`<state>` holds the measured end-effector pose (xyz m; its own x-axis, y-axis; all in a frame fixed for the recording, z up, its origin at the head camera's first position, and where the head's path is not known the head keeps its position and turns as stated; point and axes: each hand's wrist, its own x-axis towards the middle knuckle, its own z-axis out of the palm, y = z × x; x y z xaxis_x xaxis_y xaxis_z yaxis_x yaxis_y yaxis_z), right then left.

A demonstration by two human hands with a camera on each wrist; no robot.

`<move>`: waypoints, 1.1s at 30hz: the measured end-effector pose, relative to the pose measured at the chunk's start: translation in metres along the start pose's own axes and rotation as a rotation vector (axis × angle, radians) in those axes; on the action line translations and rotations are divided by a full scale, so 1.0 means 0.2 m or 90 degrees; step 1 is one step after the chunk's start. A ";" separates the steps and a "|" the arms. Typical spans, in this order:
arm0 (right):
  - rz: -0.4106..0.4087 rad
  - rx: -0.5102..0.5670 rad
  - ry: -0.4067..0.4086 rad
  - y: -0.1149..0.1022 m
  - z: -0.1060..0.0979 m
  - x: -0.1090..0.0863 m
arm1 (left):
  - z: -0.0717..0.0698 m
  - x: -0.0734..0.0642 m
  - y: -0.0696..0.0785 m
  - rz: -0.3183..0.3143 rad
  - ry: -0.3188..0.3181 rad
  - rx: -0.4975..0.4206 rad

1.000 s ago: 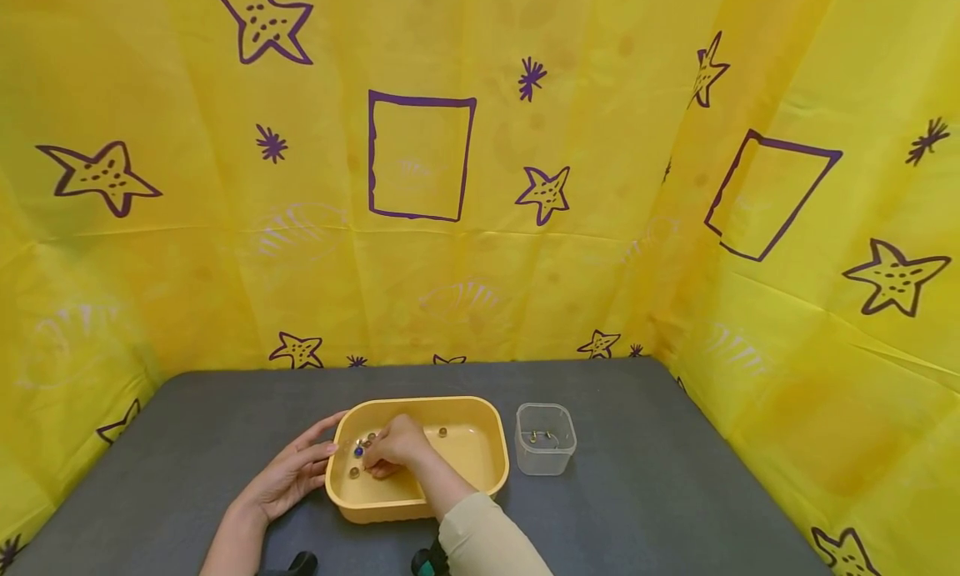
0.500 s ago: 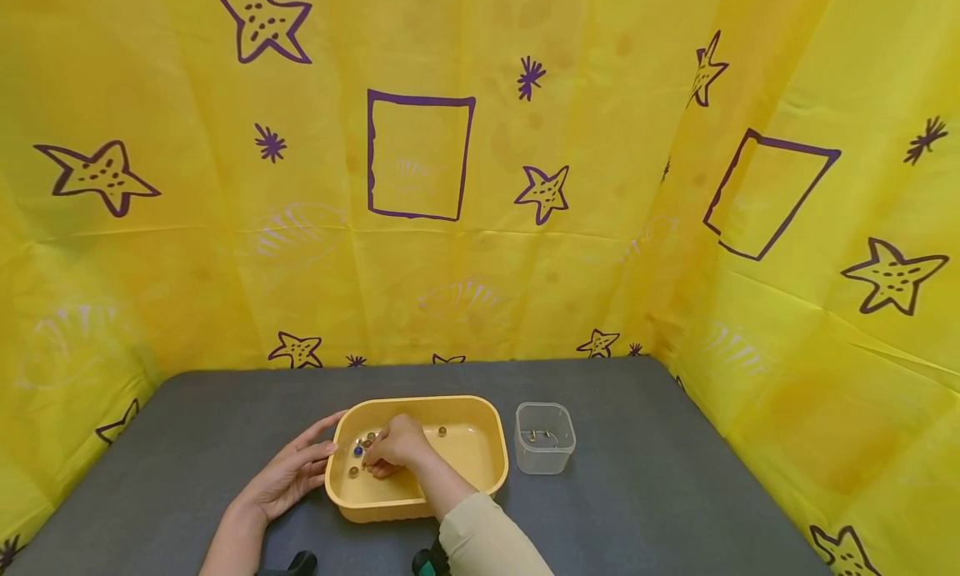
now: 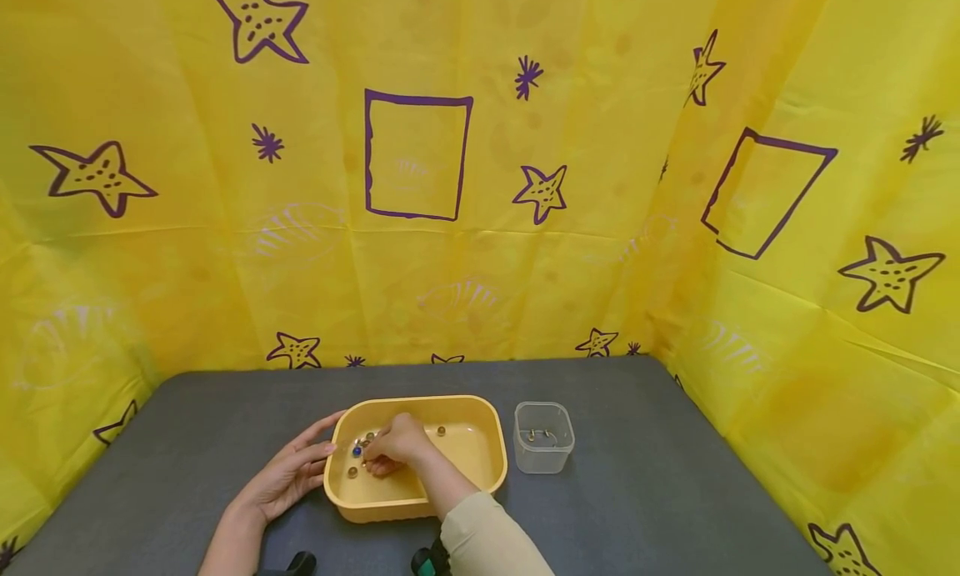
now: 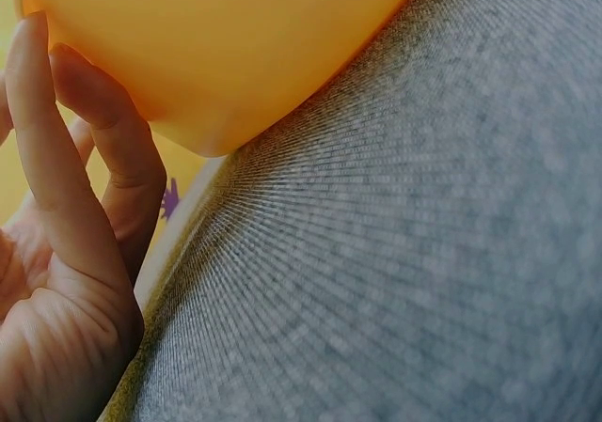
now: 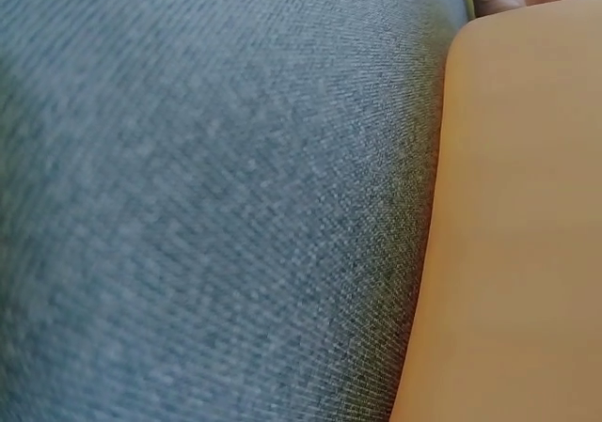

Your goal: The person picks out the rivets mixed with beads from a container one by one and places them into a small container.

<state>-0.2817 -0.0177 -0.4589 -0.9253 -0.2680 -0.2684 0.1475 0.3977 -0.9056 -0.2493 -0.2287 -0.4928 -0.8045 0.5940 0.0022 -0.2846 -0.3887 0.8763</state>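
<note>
A yellow plastic basin [image 3: 382, 514] stands on the dark table. Touching its left side is my left hand [image 3: 288, 476], thumb at the rim and fingers extended; the left wrist view shows fingertips against the basin's outer wall [image 4: 245, 46]. My right hand [image 3: 402, 440] reaches inside, its bent fingers low over the left part of the floor. Beside those fingertips lie a blue marble [image 3: 357, 452], an amber marble [image 3: 352, 473] and other small pieces. I cannot tell what the right fingers hold. Another brownish marble [image 3: 441, 431] sits toward the back right of the basin.
A clear square container [image 3: 543, 461] with a few small gold-coloured pieces stands right of the basin. Yellow cloth [image 3: 420, 293] with purple drawings hangs behind the table and along its sides. Grey table cloth [image 5: 207, 206] fills much of the right wrist view.
The right fingers shift very slightly among the small pieces in the basin. The left hand, basin and clear container keep their places; the head view drifts a little.
</note>
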 end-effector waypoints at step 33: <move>-0.017 -0.023 -0.038 0.01 0.01 -0.01 | -0.02 0.00 -0.01 -0.006 -0.001 -0.004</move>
<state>-0.2797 -0.0177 -0.4612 -0.9061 -0.3306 -0.2639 0.1089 0.4205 -0.9007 -0.2508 -0.2302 -0.4961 -0.8006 0.5992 -0.0049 -0.2953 -0.3874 0.8733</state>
